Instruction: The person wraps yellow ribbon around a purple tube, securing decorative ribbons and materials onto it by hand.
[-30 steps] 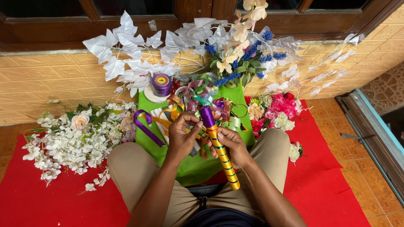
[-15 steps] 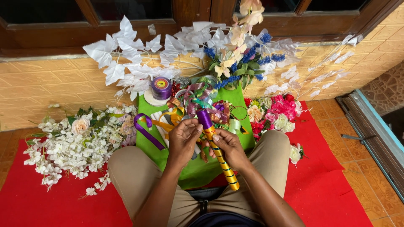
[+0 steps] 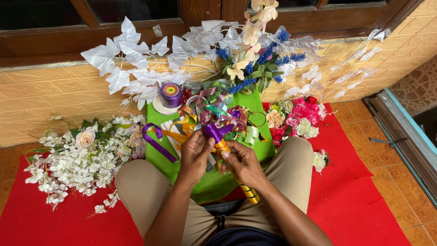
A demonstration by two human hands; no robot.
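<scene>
A red mat (image 3: 364, 205) covers an orange tiled floor (image 3: 364, 127) below a yellow tiled wall (image 3: 45, 95) and dark wooden window frame (image 3: 54, 41). A green cloth (image 3: 164, 159) lies between the seated person's knees. The far ribbons form a tangle, individual pieces indistinguishable. No containers visible; a purple ribbon spool (image 3: 171, 94) rests on a white disc. The left hand (image 3: 195, 155) and right hand (image 3: 243, 164), both closed, grip a gold-wrapped stick (image 3: 248, 191) topped with a purple ribbon bow (image 3: 216, 131), held over the cloth. White blossoms (image 3: 68, 168) lie left, pink flowers (image 3: 302, 114) right.
</scene>
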